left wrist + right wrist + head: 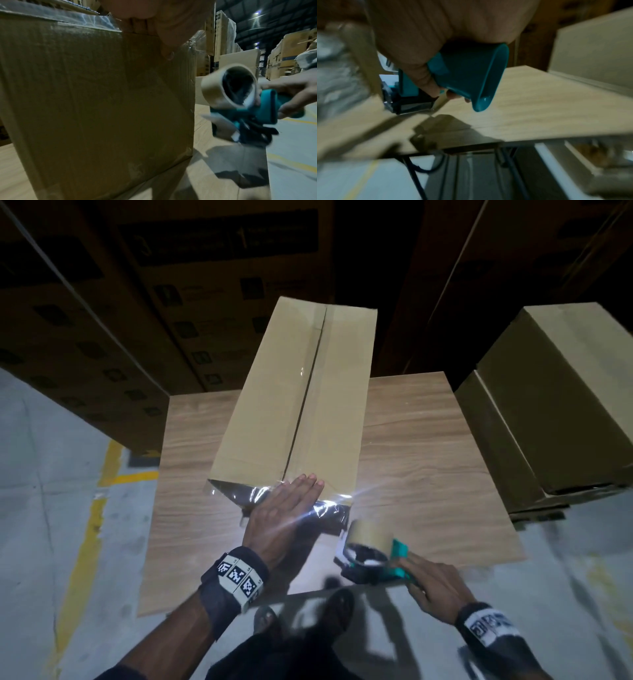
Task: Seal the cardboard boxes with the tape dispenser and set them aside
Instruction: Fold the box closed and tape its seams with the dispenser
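I see a long cardboard box [294, 392] lying lengthwise on the wooden table [428, 440], its near end toward me and its far end reaching past the table's far edge. A strip of clear tape [310, 378] runs along the centre seam of the top flaps, and more clear tape wraps over the near edge. My left hand [281, 511] lies flat with straight fingers on that near edge, pressing the tape down at the seam. My right hand [435, 587] grasps the teal handle of the tape dispenser [371, 556], fingers curled round it; the dispenser hangs just right of the box's near corner, above the table's near right part, clear of the box. The left wrist view shows the beige roll on the dispenser [243, 102] beside the box's near face [96, 94]. To the right, stacked cardboard boxes [555, 405] stand just beside the table. Large dark cartons [137, 302] rise at the far side.
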A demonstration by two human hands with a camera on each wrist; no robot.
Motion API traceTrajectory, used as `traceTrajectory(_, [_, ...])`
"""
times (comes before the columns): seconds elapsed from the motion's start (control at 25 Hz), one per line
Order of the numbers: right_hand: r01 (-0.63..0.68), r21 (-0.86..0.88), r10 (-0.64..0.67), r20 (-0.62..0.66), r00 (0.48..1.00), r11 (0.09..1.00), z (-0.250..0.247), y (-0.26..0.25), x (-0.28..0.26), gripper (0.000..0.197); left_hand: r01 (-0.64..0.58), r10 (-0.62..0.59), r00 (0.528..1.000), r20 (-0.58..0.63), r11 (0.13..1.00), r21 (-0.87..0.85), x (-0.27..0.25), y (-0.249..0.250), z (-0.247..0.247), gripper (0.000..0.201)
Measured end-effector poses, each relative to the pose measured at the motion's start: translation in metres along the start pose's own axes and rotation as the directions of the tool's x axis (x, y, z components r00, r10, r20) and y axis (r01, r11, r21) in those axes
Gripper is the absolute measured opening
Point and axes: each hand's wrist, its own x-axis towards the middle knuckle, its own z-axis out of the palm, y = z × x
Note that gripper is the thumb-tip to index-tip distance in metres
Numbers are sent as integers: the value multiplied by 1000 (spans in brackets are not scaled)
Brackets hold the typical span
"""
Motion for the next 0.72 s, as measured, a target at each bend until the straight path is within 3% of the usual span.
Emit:
traceTrajectory(0.08, [-216, 233, 218, 18, 976, 948, 2, -17, -4, 53, -14, 14, 999, -31, 1000, -14, 6, 2, 1, 57])
traceTrajectory(0.16, [-420, 397, 408, 118, 905, 816, 8, -21, 4, 54, -8, 8, 999, -35, 1000, 5, 13, 2, 4, 59])
traceTrajectory(0.2, [-491, 511, 478, 169, 862, 705, 12, -21, 10, 56, 20, -20, 1000, 5, 1000, 0, 20, 2, 6, 69])
traceTrajectory(0.28, [-535, 745, 620, 211, 756, 398, 28, -19, 26, 60, 69, -66, 991, 113, 997, -26, 38, 2, 4, 91])
traceTrajectory(0.36, [-490, 867, 691, 300, 658, 90, 48, -21, 44, 59, 107, -79, 975, 210, 986, -127, 41, 6, -4, 83])
traceTrajectory(0.44, [-484, 872, 721, 383, 578, -76, 64, -27, 57, 58, 139, -86, 978, 191, 948, -287, 33, -7, -30, 72])
traceTrajectory(0.48, [-543, 839, 728, 389, 565, -27, 63, -33, 60, 66, 158, -120, 985, 121, 913, -376, 26, -21, -48, 68])
traceTrajectory(0.52, [-655, 750, 749, 382, 541, 91, 54, -43, 63, 71, 173, -168, 984, 52, 882, -438, 16, -43, -65, 65])
traceTrajectory(0.56, [-758, 596, 805, 296, 514, 265, 37, -49, 62, 65, 197, -216, 976, 8, 872, -448, 8, -70, -80, 65])
traceTrajectory(0.6, [-798, 441, 862, 99, 498, 410, 16, -56, 64, 56, 232, -254, 967, 0, 882, -410, 2, -97, -93, 67])
traceTrajectory(0.68, [-631, 403, 744, -269, 611, 663, -40, -76, 78, 51, 261, -240, 964, 113, 931, -255, -1, -148, -105, 72])
traceTrajectory(0.72, [-494, 404, 628, -341, 699, 770, -69, -86, 91, 60, 230, -186, 958, 219, 954, -193, 1, -166, -105, 74])
